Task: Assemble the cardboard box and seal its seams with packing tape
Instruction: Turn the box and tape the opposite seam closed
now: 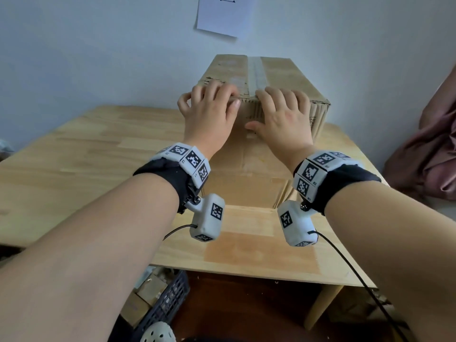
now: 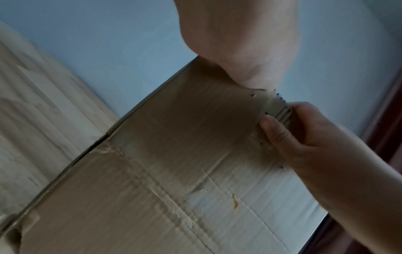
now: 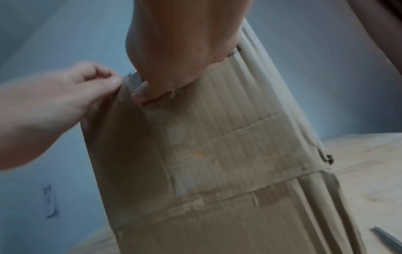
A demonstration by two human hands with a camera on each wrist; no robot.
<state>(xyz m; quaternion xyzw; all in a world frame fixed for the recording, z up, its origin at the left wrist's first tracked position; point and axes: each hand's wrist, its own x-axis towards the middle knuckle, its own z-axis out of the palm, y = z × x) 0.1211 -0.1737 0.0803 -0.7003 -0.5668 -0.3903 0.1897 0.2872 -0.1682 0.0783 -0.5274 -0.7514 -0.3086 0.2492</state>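
Observation:
A brown cardboard box (image 1: 246, 166) stands upright on the wooden table (image 1: 86, 156) with its top flaps closed. A clear tape strip (image 1: 256, 72) runs along the top seam and folds over the near edge. My left hand (image 1: 222, 97) rests its fingers on the box top, with the thumb at the edge beside the tape. My right hand (image 1: 269, 109) lies over the same edge, thumb pressed on the front face. In the left wrist view the right thumb (image 2: 272, 127) presses the jagged tape end (image 2: 274, 104). No tape roll is in view.
The box stands close to the pale wall, where a paper sheet (image 1: 222, 13) hangs. Pink cloth (image 1: 431, 144) lies right of the table. A black crate (image 1: 167, 297) sits below the table's near edge. A grey strip-like object (image 3: 387, 238) lies on the table by the box.

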